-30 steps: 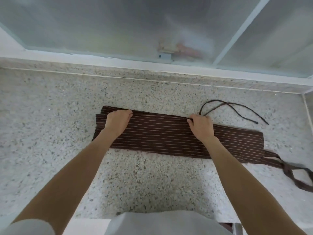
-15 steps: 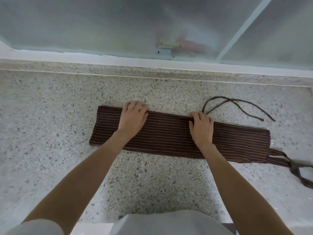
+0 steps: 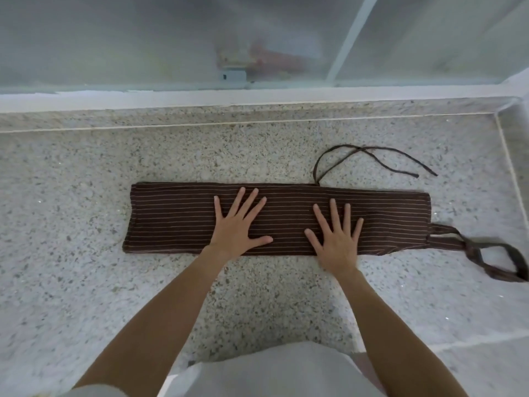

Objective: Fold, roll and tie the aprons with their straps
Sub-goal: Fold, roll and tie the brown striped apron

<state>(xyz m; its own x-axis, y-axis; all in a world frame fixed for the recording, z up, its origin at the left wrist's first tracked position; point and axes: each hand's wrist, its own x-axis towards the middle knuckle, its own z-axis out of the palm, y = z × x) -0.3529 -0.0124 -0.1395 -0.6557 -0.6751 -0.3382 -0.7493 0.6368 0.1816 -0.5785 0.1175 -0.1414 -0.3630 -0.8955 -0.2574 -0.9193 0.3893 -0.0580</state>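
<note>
Speckled grey-white terrazzo counter (image 3: pixel 86 282), with a raised lip along the far edge and a thin inlaid line just before it. Beyond, white sill (image 3: pixel 257 96) under frosted window (image 3: pixel 114 38), with a slanted white bar (image 3: pixel 347 38) to the right. Small grey latch (image 3: pixel 233 75) at the window's base. Soft, even daylight.

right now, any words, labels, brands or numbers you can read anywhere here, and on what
None can be read.
Striped apron: woven stripes only, no label or brand showing.
Small grey fitting on the window frame: a dark mark, too small and blurred to read.
Coloured shapes behind the frosted glass: blurred, any text on them unreadable.
</note>
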